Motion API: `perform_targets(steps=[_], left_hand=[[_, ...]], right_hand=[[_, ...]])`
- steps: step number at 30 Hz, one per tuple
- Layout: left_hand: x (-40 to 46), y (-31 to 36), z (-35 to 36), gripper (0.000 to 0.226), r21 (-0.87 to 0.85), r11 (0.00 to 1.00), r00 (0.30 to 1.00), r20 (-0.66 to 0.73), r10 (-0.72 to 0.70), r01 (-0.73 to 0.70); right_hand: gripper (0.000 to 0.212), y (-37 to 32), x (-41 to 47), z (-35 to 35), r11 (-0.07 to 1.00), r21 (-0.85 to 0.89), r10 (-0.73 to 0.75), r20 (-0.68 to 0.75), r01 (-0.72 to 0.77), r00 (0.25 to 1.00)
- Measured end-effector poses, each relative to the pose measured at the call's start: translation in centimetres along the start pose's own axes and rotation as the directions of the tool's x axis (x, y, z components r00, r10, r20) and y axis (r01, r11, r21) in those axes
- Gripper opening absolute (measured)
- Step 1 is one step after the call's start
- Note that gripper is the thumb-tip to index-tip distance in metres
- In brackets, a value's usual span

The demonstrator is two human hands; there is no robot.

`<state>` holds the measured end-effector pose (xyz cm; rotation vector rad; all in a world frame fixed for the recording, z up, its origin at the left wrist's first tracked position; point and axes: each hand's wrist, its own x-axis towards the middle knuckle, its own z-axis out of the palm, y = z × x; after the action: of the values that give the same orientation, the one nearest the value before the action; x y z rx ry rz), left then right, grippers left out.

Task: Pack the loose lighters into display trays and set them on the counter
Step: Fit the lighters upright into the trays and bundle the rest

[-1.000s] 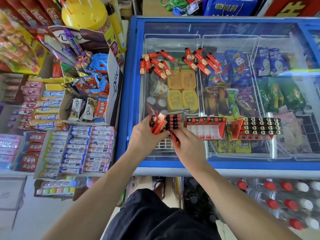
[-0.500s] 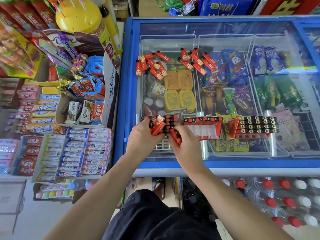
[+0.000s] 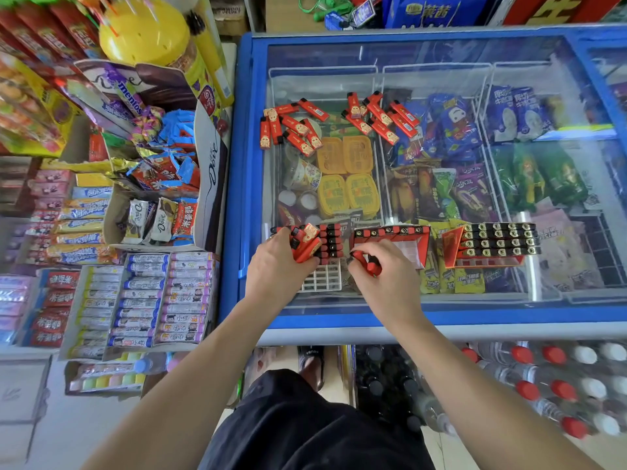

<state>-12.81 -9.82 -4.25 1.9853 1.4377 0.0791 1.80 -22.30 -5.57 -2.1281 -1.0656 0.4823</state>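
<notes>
Nearest, the right hand (image 3: 386, 276) pinches one red lighter (image 3: 368, 264), probably to slot it, while the left hand (image 3: 276, 262) clutches a spare bundle (image 3: 305, 244) over the half-filled tray (image 3: 327, 262) on the freezer lid (image 3: 424, 300). Farther back, loose lighters (image 3: 339, 122) lie flat, long axes pointing every way.

Red lighters on a blue-rimmed freezer

The loose lighters (image 3: 295, 125) are red with black ends and small gold pictures; the full tray (image 3: 493, 244) shows black tops with gold dots.
</notes>
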Motion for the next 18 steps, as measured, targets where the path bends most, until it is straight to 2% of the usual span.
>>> perform_targets(steps=[6, 14, 18], left_hand=[[0.1, -0.1, 0.0, 0.036, -0.004, 1.000, 1.000, 0.001, -0.005, 0.005], [0.3, 0.0, 0.0, 0.035, -0.005, 1.000, 1.000, 0.008, 0.002, -0.002], [0.4, 0.0, 0.0, 0.037, 0.000, 1.000, 1.000, 0.003, 0.002, -0.002]], right_hand=[[0.016, 0.3, 0.3, -0.5, 0.997, -0.020, -0.066, 0.112, 0.068, 0.992], [0.016, 0.6, 0.5, 1.1, 0.918, -0.255, -0.277, 0.139, 0.305, 0.951], [0.022, 0.7, 0.7, 1.9, 0.883, -0.328, -0.307, 0.138, 0.336, 0.942]])
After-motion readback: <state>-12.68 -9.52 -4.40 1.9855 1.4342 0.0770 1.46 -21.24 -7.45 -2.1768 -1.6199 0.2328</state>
